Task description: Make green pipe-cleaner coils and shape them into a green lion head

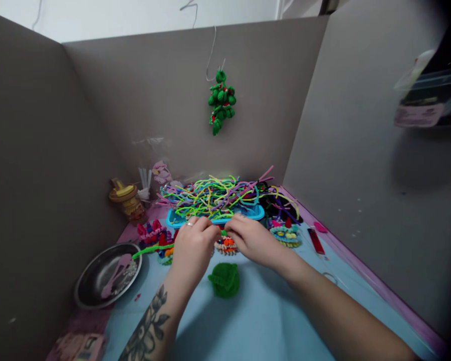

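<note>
Both my hands meet above the middle of the table, their fingertips pinched close together. A bright green pipe cleaner (156, 248) runs from the left into my left hand (195, 243), and a short green bit of it shows between the two hands. My right hand (253, 238) is closed on its other end, with the fingers partly hiding it. Below the hands a dark green fuzzy piece (224, 280), rounded like a small ball, lies on the blue cloth (255, 321). A loose heap of many-coloured pipe cleaners (218, 195) lies beyond my hands.
A blue tray (257, 213) bears the heap. Colourful pipe-cleaner pieces (286, 234) stand around it. At left are a metal bowl (83, 286) with a pink tool (116, 276) and a lidded cup (130, 200). A green bundle (221, 100) hangs on the back partition (146, 90).
</note>
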A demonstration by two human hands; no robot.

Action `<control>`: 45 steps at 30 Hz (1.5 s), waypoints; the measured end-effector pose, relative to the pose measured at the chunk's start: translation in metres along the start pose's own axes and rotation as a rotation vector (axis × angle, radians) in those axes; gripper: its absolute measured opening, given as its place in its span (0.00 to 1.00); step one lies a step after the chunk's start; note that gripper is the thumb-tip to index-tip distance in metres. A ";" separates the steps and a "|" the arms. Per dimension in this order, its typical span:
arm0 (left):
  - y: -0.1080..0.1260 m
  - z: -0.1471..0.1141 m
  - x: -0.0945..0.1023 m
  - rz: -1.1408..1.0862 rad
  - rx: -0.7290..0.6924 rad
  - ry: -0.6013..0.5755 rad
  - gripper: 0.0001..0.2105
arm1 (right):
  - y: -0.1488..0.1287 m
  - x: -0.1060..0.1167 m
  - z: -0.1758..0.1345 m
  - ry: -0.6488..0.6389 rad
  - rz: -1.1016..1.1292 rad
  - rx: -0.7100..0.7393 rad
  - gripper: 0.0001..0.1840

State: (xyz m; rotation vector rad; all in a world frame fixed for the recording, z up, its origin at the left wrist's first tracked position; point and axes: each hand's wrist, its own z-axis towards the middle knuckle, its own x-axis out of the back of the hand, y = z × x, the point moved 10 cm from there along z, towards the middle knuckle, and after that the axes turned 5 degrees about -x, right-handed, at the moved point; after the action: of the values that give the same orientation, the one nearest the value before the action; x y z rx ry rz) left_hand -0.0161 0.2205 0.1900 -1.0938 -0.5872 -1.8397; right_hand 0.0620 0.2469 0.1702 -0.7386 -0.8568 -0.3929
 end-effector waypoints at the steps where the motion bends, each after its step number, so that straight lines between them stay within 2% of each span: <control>1: -0.002 0.000 -0.001 -0.034 0.007 -0.016 0.05 | 0.000 -0.001 0.000 -0.017 -0.013 0.003 0.10; 8: -0.006 0.000 -0.004 -0.274 0.022 -0.071 0.08 | -0.003 -0.002 -0.002 -0.098 -0.007 0.086 0.13; 14: -0.013 -0.002 -0.004 -0.551 0.025 -0.060 0.07 | -0.012 0.011 -0.004 -0.075 0.201 0.197 0.13; 18: -0.017 -0.002 -0.001 -0.729 0.045 -0.047 0.06 | -0.014 0.022 -0.004 -0.056 0.328 0.189 0.11; 22: -0.020 -0.001 -0.001 -0.850 0.104 -0.018 0.06 | -0.005 0.026 -0.001 -0.025 0.427 0.067 0.10; 25: -0.024 -0.002 -0.005 -0.876 0.176 0.016 0.06 | 0.011 0.011 0.000 -0.077 0.613 -0.130 0.07; 28: -0.028 -0.003 -0.009 -0.809 0.220 0.064 0.06 | 0.023 -0.010 -0.002 -0.152 0.848 -0.314 0.02; 31: -0.028 -0.004 -0.008 -0.640 0.231 0.114 0.05 | 0.030 -0.020 -0.003 -0.131 0.943 -0.421 0.04; 35: -0.015 -0.005 -0.006 -0.424 0.198 0.085 0.05 | 0.036 -0.014 -0.003 -0.027 0.796 -0.434 0.04; 40: -0.005 -0.007 -0.005 -0.236 0.200 -0.021 0.07 | 0.030 0.009 -0.001 0.142 0.395 -0.299 0.04; 45: -0.001 -0.008 -0.008 -0.071 0.175 -0.102 0.07 | 0.015 0.017 -0.001 0.197 0.178 -0.194 0.07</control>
State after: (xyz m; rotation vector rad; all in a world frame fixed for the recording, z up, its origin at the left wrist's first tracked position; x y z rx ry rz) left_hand -0.0193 0.2186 0.1793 -1.0656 -0.8405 -1.7629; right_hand 0.0820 0.2556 0.1771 -0.9313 -0.5672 -0.3854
